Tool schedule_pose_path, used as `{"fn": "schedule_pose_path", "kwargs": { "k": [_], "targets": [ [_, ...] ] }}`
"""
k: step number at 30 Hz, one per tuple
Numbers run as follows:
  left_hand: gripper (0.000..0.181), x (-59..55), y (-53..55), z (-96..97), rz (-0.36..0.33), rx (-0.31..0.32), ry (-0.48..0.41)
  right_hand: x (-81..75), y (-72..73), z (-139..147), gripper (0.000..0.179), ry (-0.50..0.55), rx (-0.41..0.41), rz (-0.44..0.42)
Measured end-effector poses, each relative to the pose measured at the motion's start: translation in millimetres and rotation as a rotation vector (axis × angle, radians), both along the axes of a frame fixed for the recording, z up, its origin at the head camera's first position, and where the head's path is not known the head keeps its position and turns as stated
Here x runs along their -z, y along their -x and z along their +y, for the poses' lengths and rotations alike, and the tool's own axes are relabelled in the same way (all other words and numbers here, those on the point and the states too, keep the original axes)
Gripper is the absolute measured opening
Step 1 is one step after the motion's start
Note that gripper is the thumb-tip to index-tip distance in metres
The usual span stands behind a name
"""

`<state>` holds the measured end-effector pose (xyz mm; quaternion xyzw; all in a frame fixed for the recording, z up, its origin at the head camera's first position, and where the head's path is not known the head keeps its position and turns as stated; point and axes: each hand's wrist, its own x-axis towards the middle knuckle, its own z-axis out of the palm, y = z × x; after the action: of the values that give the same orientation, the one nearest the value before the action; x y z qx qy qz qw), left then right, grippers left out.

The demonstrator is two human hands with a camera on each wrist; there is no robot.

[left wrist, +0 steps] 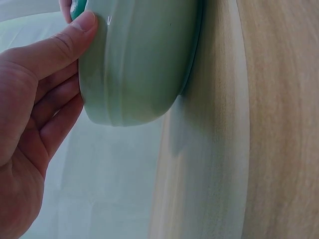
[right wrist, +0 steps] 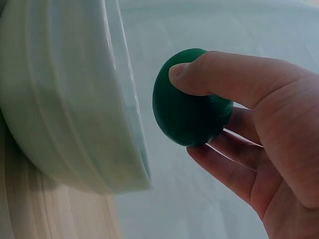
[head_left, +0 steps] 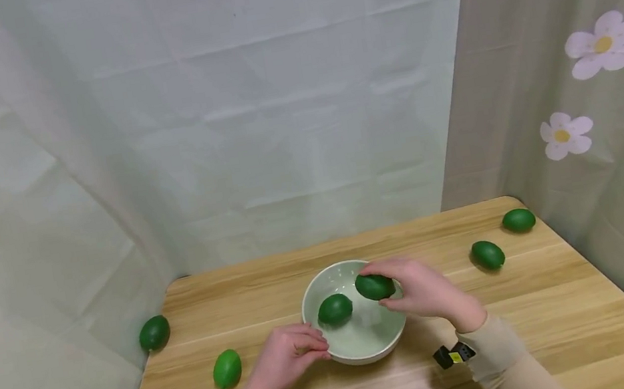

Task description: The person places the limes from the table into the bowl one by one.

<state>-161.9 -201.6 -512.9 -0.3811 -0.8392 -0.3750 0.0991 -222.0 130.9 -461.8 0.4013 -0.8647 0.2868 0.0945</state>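
As right hand (head_left: 419,287) grips it, lime (head_left: 374,287) partly hidden; sleeves (head_left: 502,357) cropped

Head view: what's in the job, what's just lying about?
In the job, apparently:
Bowl, left hand at its rim
Held fruit, in right hand
Fruit inside bowl

Lying about, perhaps waiting:
Bright green fruit, left
Far-left dark fruit
Right dark fruit
Far-right dark fruit

six green limes (head_left: 335,310), two at lower left, two at lower centre, two at lower right, one bowl (head_left: 370,342), one left hand (head_left: 289,358), one right hand (head_left: 425,288), one desk (head_left: 572,317), three printed flowers (head_left: 604,44) at upper right
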Motion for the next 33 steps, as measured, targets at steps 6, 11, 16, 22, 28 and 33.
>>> {"fn": "schedule_pose_path", "kwargs": {
  "k": [6,11,16,22,28,33],
  "targets": [
    [0.012,4.3,1.3,-1.4,0.015,-0.004,0.002,3.9,2.6,-5.1,0.063,0.012,-0.005,-0.014],
    [0.013,4.9,1.6,-1.6,0.032,-0.003,-0.002,7.0,4.7,-7.0,0.062,-0.022,0.018,-0.02],
    [0.012,4.1,1.6,-0.7,0.036,0.005,-0.003,9.7,5.2,-9.6,0.063,-0.062,0.044,-0.022],
    [0.012,3.9,1.4,-0.6,0.024,0.012,-0.01,12.5,5.2,-15.2,0.07,-0.099,0.079,-0.007],
    [0.012,2.3,1.2,0.5,0.026,0.023,-0.017,13.4,6.0,-21.2,0.067,-0.163,0.11,0.01],
    [0.012,2.8,0.9,-0.2,0.034,0.017,-0.011,15.1,9.1,-26.8,0.062,-0.239,0.101,0.031]
  ]
}}
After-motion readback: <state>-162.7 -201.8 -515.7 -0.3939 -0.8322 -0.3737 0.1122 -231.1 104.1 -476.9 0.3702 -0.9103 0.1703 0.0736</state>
